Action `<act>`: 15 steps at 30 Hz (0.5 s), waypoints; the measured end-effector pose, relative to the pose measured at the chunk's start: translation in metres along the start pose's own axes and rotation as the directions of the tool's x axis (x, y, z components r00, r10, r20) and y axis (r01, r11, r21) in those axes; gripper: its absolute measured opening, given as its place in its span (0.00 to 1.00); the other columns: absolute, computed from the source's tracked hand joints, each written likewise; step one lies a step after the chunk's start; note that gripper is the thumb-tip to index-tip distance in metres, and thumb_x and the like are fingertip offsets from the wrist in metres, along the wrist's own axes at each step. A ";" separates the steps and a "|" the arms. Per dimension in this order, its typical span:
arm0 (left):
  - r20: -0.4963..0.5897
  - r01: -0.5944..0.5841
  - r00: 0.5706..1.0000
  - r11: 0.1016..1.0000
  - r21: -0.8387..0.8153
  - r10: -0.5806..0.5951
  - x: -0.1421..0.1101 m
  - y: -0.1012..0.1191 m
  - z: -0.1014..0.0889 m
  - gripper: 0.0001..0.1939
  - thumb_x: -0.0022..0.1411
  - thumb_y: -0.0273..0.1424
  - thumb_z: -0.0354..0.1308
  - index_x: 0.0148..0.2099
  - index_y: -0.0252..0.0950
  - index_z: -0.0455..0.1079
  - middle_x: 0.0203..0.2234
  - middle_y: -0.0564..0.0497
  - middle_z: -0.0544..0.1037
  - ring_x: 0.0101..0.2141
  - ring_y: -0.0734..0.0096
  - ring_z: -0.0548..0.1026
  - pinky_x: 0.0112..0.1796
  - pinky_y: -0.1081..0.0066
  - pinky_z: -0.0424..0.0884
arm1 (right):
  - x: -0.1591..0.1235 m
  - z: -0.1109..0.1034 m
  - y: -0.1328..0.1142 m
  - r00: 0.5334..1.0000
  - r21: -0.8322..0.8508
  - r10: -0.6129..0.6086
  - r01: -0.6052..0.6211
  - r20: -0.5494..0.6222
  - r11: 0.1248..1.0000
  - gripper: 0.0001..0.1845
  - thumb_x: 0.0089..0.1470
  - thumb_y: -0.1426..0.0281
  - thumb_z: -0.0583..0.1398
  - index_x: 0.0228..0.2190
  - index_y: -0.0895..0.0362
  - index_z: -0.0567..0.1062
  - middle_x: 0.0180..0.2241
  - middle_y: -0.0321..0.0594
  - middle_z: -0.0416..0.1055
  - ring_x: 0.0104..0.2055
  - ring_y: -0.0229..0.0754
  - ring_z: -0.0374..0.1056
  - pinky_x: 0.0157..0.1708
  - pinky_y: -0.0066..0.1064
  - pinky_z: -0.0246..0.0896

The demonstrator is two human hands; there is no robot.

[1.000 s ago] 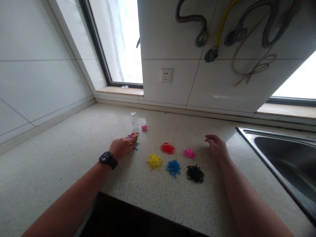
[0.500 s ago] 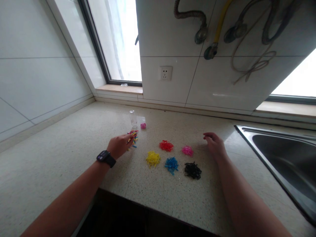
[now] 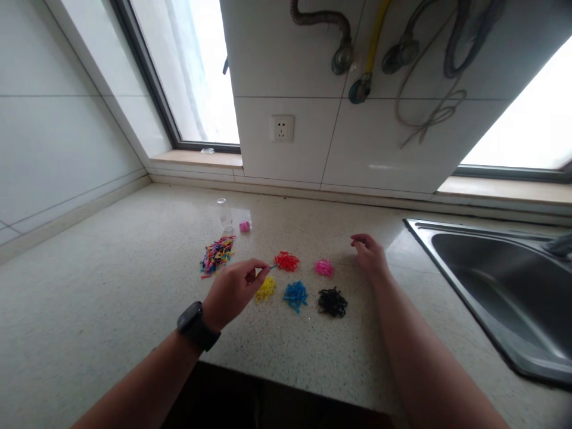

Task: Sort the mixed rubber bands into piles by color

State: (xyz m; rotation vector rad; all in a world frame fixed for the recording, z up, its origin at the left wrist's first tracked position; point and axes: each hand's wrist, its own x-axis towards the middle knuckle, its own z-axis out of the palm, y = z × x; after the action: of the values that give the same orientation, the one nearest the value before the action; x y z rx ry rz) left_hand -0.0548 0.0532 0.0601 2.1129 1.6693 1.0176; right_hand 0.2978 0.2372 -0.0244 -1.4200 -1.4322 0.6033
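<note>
My left hand (image 3: 235, 291), with a black watch on its wrist, is raised over the counter and pinches a small blue piece (image 3: 272, 266) between thumb and finger, just above the yellow pile (image 3: 265, 290). A mixed-colour pile (image 3: 216, 255) lies to its left. Sorted piles sit ahead: red (image 3: 286, 261), pink (image 3: 324, 267), blue (image 3: 295, 295) and black (image 3: 332, 302). My right hand (image 3: 369, 252) rests on the counter right of the pink pile, fingers loosely curled, holding nothing.
A small clear bottle (image 3: 224, 213) and a pink lump (image 3: 243, 226) stand behind the mixed pile. A steel sink (image 3: 500, 292) is set into the speckled counter (image 3: 111, 286) at right. Hoses hang on the tiled wall; a socket (image 3: 282, 128) is below them.
My left hand has left the mixed pile and moved right toward the sorted piles, now pinching a blue piece. The right hand stayed in place. The view shifted rightward.
</note>
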 end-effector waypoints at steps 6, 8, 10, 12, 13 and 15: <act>-0.002 0.112 0.993 0.968 -0.227 -0.115 -0.020 0.032 0.030 0.15 0.70 0.41 0.54 0.43 0.36 0.76 0.22 0.54 0.73 0.23 0.75 0.66 0.26 0.75 0.62 | -0.001 0.001 -0.002 1.000 -0.019 -0.017 0.017 0.003 1.000 0.16 0.47 0.65 0.56 0.36 0.57 0.77 0.30 0.41 0.75 0.26 0.40 0.63 0.27 0.31 0.56; 0.008 0.140 0.990 0.962 -0.235 -0.142 -0.028 0.034 0.040 0.16 0.69 0.41 0.54 0.43 0.35 0.76 0.22 0.53 0.72 0.23 0.75 0.66 0.26 0.75 0.62 | -0.001 0.001 -0.002 1.000 -0.011 -0.026 0.026 0.006 1.000 0.16 0.47 0.65 0.56 0.36 0.57 0.77 0.30 0.41 0.75 0.25 0.40 0.62 0.27 0.31 0.56; 0.020 0.147 0.989 0.970 -0.194 -0.146 -0.035 0.033 0.048 0.16 0.69 0.41 0.54 0.44 0.36 0.77 0.20 0.54 0.70 0.22 0.75 0.66 0.25 0.75 0.63 | -0.001 0.001 -0.001 0.999 -0.002 -0.035 0.035 0.005 0.999 0.16 0.47 0.65 0.56 0.36 0.57 0.77 0.30 0.41 0.75 0.26 0.40 0.63 0.28 0.31 0.57; 0.025 0.128 0.992 0.985 -0.113 -0.127 -0.042 0.032 0.053 0.14 0.69 0.40 0.55 0.44 0.36 0.77 0.19 0.55 0.69 0.21 0.74 0.66 0.25 0.74 0.63 | -0.001 0.001 0.001 0.999 0.002 -0.038 0.038 0.000 0.999 0.16 0.47 0.65 0.56 0.36 0.57 0.77 0.30 0.41 0.75 0.27 0.41 0.64 0.29 0.32 0.57; 0.023 0.110 0.994 0.992 -0.067 -0.108 -0.044 0.032 0.055 0.14 0.69 0.39 0.55 0.44 0.37 0.78 0.19 0.55 0.69 0.21 0.73 0.67 0.26 0.74 0.64 | -0.001 0.002 0.002 0.999 0.001 -0.040 0.040 -0.001 0.999 0.16 0.47 0.66 0.55 0.36 0.57 0.77 0.30 0.41 0.75 0.27 0.41 0.65 0.29 0.32 0.57; 0.018 0.069 0.997 0.997 0.021 -0.069 -0.048 0.031 0.058 0.12 0.68 0.37 0.55 0.44 0.38 0.78 0.21 0.53 0.73 0.23 0.72 0.70 0.27 0.73 0.66 | -0.002 0.002 0.003 0.999 -0.002 -0.040 0.040 -0.001 0.999 0.16 0.47 0.66 0.55 0.36 0.57 0.77 0.30 0.41 0.75 0.27 0.41 0.65 0.29 0.32 0.57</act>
State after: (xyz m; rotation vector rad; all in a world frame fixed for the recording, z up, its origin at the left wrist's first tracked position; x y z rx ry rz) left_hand 0.0025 0.0114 0.0197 2.0560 1.7383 0.9615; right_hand 0.2972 0.2366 -0.0277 -1.3897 -1.4579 0.5755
